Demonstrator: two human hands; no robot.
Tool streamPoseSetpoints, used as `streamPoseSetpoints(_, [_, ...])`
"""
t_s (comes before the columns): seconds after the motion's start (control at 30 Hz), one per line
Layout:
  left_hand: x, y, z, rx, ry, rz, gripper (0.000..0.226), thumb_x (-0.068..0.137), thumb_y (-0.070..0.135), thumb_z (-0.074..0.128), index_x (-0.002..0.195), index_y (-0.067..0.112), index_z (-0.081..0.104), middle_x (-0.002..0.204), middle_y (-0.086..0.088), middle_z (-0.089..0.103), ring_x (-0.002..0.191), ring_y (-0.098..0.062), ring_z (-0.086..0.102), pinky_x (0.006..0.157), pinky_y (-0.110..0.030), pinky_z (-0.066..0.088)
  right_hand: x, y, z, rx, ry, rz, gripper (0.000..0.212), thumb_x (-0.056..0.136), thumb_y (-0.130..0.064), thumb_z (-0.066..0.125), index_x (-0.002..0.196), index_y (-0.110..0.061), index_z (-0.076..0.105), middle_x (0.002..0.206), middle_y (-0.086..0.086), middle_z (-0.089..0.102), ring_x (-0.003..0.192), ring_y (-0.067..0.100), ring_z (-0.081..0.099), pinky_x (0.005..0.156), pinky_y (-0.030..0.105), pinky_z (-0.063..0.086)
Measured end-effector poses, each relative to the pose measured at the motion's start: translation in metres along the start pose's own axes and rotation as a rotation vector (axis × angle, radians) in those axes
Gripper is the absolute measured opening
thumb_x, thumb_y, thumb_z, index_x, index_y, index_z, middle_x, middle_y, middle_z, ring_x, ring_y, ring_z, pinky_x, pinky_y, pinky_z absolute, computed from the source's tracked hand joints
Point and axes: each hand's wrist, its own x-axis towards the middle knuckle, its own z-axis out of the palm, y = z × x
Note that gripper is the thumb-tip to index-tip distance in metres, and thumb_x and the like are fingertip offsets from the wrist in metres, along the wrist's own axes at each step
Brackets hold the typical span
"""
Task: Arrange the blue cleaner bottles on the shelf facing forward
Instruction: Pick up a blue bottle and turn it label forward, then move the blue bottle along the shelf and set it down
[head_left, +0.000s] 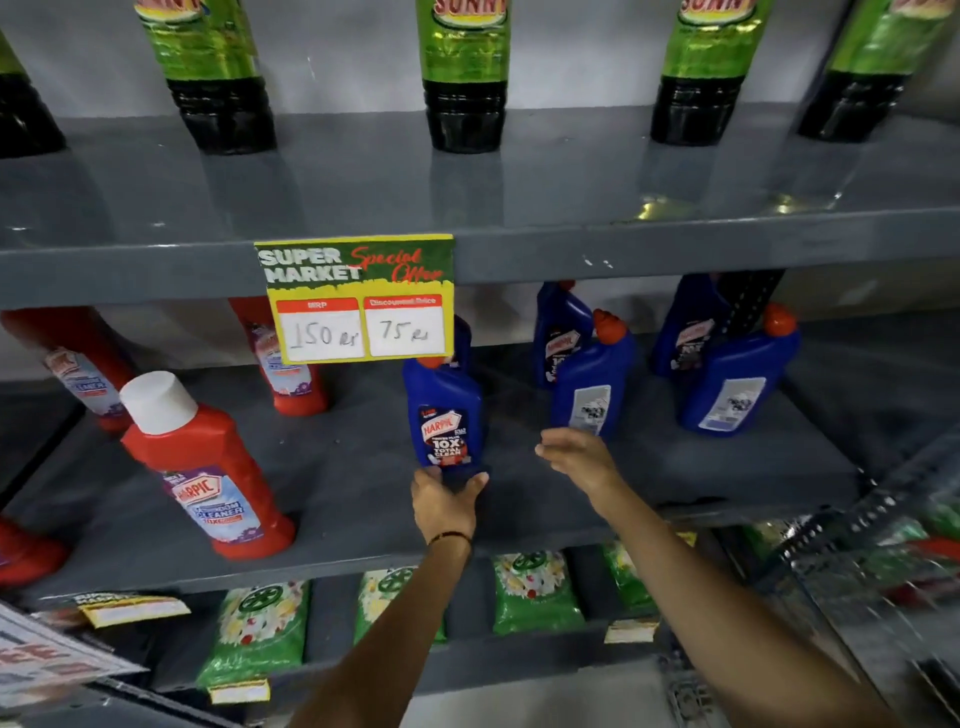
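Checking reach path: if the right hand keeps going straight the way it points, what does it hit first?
Most likely the blue bottle showing its back label: the right hand is open, fingers aimed up and back at its base. Depth is unclear, so contact distance can't be judged.

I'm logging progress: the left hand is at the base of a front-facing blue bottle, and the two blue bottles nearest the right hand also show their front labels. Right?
Not quite. In the head view, the left hand is at the front-facing blue bottle, but the two front bottles by the right hand show white back labels.
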Motion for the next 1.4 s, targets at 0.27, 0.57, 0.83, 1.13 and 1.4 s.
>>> streamPoseSetpoints(0.27, [-0.016,0.046,0.063,0.129,-0.283,0.115,0.060,0.071,0.026,0.078,0.118,0.001,0.052,0.125,-0.019,0.058,0.116,-0.033,0.054,0.096,-0.041,0.047,0.004,0.008,-0.076,-0.090,0.302,0.016,0.052,0.075,-0.011,0.072,0.122,-0.001,0.051,0.121,0.019,0.060,0.112,0.032,0.058,0.092,0.034,0.045])
streamPoseSetpoints(0.57, [0.012,0.088,0.116,0.200,-0.448,0.246,0.063,0.062,0.000,0.080,0.118,-0.002,0.053,0.121,-0.018,0.063,0.110,-0.030,0.059,0.090,-0.035,0.048,0.057,-0.005,-0.109,-0.199,-0.133,-0.164,0.055,0.070,-0.019,0.074,0.122,-0.014,0.055,0.128,0.016,0.059,0.115,0.027,0.058,0.102,0.050,0.045])
streamPoseSetpoints(0.83, [0.008,0.082,0.119,0.093,-0.370,0.294,0.047,0.054,0.009,0.087,0.084,0.017,0.053,0.090,-0.011,0.066,0.084,-0.029,0.064,0.081,-0.047,0.056,0.073,-0.023,-0.125,-0.088,-0.308,-0.201,0.049,0.085,0.004,0.055,0.132,-0.004,0.044,0.120,0.008,0.057,0.088,-0.001,0.063,0.073,0.012,0.053])
streamPoseSetpoints(1.13, [-0.038,0.086,0.126,0.331,-0.056,0.530,0.042,0.070,0.030,0.076,0.094,0.004,0.052,0.094,-0.010,0.057,0.080,-0.031,0.058,0.061,-0.031,0.037,0.060,-0.038,-0.096,-0.104,-0.335,-0.209,0.076,0.059,-0.031,0.082,0.125,-0.025,0.045,0.118,-0.002,0.063,0.109,0.014,0.059,0.093,0.034,0.050])
streamPoseSetpoints(1.4, [0.008,0.082,0.095,-0.186,-0.699,0.141,0.067,0.066,0.009,0.080,0.125,0.010,0.049,0.115,-0.004,0.056,0.111,-0.020,0.054,0.093,-0.028,0.049,0.059,-0.048,-0.128,0.034,-0.650,-0.159,0.043,0.060,-0.011,0.072,0.102,-0.019,0.065,0.094,-0.005,0.073,0.093,0.013,0.067,0.076,0.024,0.054])
